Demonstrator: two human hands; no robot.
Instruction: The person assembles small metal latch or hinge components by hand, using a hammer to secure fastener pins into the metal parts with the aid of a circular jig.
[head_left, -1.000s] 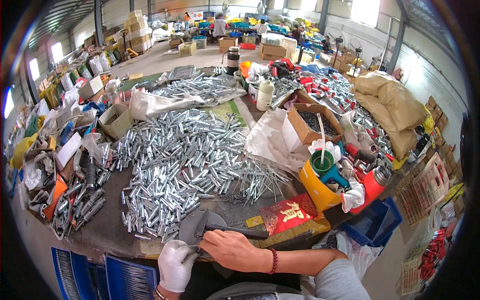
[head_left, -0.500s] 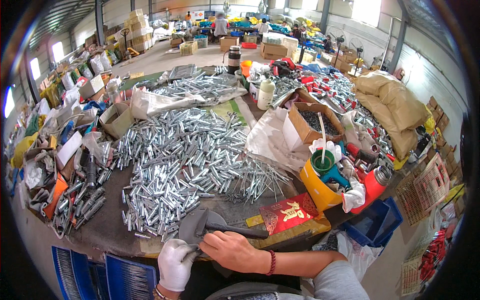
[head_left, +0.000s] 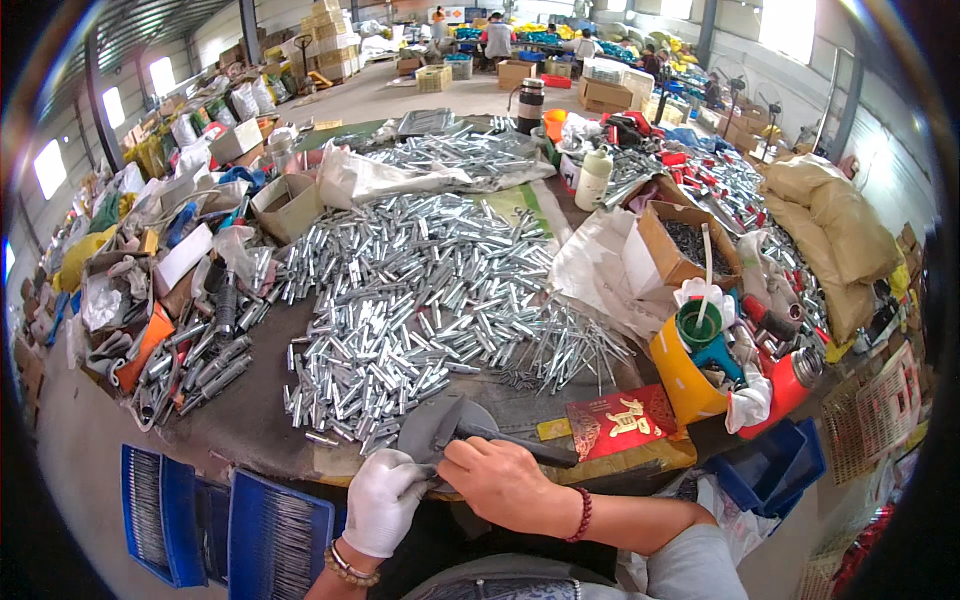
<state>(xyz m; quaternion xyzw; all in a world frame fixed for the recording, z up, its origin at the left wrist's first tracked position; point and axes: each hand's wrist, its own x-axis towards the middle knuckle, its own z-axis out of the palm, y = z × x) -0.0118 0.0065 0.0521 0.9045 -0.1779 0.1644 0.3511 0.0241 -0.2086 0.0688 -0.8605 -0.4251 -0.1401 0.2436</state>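
Observation:
My left hand (head_left: pixel 383 503), in a white glove, is closed in a pinch at the table's front edge. Bare and closed, my right hand (head_left: pixel 510 485) meets it from the right, fingertips almost touching the glove. Whatever sits between the fingers is too small and covered to name. Just beyond them is a dark grey rounded plate (head_left: pixel 425 428), and a dark bar (head_left: pixel 545 452) runs right from it. Beyond that spreads a broad heap of silvery metal tubes (head_left: pixel 400 300). Thin metal rods (head_left: pixel 585 355) lie at the heap's right side.
A red printed envelope (head_left: pixel 622 422) lies right of my hands, beside a yellow container (head_left: pixel 680 375) with a green cup. A cardboard box (head_left: pixel 665 250) of small dark parts stands behind. Blue trays (head_left: pixel 280 535) of thin rods sit low left; blue bins (head_left: pixel 765 470) stand low right.
The whole view has shifted, so the table and heap appear farther right. My hands keep their closed, fingertip-to-fingertip pose beside the grey plate.

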